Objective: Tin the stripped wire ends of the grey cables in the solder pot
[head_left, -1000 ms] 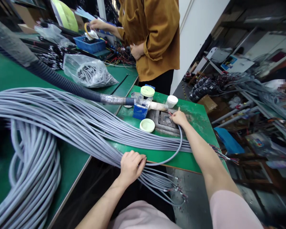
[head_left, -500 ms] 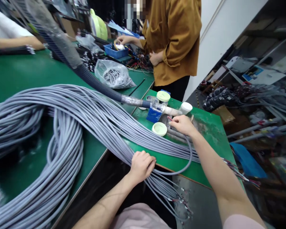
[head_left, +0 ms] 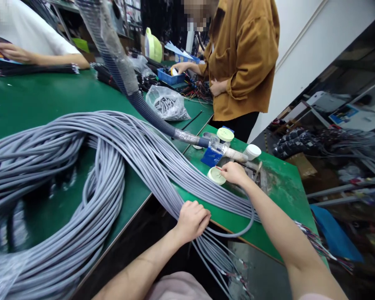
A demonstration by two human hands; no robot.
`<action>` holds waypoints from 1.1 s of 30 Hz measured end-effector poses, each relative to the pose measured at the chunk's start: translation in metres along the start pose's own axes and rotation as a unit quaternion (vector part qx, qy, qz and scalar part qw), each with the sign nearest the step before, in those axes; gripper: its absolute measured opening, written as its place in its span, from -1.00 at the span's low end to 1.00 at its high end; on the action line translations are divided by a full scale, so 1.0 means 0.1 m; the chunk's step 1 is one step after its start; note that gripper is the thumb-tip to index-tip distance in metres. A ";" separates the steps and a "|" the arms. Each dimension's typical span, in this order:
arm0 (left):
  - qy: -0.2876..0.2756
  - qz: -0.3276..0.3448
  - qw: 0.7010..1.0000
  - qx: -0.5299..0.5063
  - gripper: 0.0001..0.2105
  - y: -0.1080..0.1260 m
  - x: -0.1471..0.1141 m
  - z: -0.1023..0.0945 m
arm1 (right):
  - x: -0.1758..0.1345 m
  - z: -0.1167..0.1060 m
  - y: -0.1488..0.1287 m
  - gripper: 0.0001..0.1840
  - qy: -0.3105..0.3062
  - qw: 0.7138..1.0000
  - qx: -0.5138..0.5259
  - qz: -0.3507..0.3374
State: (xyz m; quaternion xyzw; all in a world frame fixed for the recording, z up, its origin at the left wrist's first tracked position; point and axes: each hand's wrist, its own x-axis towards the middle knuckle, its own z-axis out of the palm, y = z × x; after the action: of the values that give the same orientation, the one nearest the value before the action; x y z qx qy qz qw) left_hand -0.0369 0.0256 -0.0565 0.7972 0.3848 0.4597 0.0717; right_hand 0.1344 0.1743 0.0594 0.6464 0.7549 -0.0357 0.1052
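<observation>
L hand is gripping the near cable bundle at the table edge, fingers curled over; no. of cables in fist can't be told. Wire ends are hanging below L grip. Big grey coil is lying on the table left of L grip.

Single grey cable is looping from beside L grip up to R hand, which is pinching it nr its end, thumb & fingertips pressed tog. Thin red wire is poking out left of the pinch, at the pale dish; contact w/ dish can't be confirmed. Far cable bundle is running betw. the two grips.

Just beyond R grip, hose nozzle is lying next to blue box; white cup is tilting behind. Further off, clear bag is sitting beyond the hose. Farther, co-worker in mustard jacket is standing w/ one hand at a blue bin; person in white top is occupying far left.
</observation>
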 end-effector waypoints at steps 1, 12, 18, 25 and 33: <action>0.001 -0.001 1.000 -0.002 -0.90 0.00 0.00 0.00 | 0.00 0.00 0.00 -0.73 -0.001 1.000 -0.004 0.001; 0.001 0.002 1.000 -0.006 -0.91 0.00 0.00 -0.01 | -0.06 -0.08 -0.02 -0.69 0.011 1.000 -0.029 0.006; -0.007 0.001 1.000 -0.001 -0.92 -0.01 0.01 0.00 | -0.24 -0.19 0.42 -0.68 0.086 0.996 0.024 0.027; -0.017 0.005 1.000 0.008 -0.93 -0.01 0.02 0.00 | -0.21 0.03 1.00 -0.72 0.082 0.981 0.064 0.164; -0.022 0.017 0.999 0.032 -0.94 -0.03 0.03 0.01 | -0.11 0.25 1.15 -0.75 0.069 0.971 0.072 0.217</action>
State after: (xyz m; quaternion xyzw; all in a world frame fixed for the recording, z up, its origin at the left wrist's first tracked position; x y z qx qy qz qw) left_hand -0.0371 0.0304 -0.0561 0.8157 0.3835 0.4305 0.0470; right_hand 0.2524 0.1770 0.0465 0.8016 0.5974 -0.0218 0.0109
